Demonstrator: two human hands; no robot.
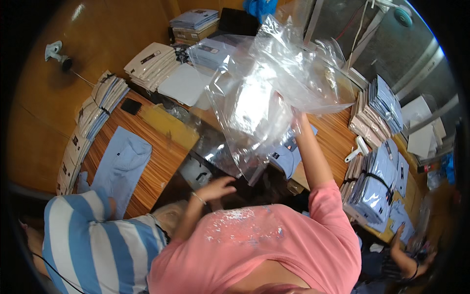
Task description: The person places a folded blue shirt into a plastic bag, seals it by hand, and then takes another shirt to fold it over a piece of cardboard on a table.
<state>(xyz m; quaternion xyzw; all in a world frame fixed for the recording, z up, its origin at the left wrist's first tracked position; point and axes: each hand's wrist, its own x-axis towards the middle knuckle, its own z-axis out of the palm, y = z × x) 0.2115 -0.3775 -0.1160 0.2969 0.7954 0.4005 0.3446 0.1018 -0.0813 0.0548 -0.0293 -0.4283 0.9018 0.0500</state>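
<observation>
My right arm reaches up and forward, and my right hand is closed on a bunch of clear plastic bags. Their film hangs loose and glossy over much of the view and partly hides the fingers. My left hand is low in front of my body, fingers apart and nothing in it, just below the hanging edge of the bags. Past the film, by my right forearm, a folded light-blue shirt lies at the table's near edge.
A person in a striped top stands close on my left, by a wooden table with a blue garment. Stacks of packed shirts stand behind and at right. A white handheld tool lies between stacks. Another person's arm shows lower right.
</observation>
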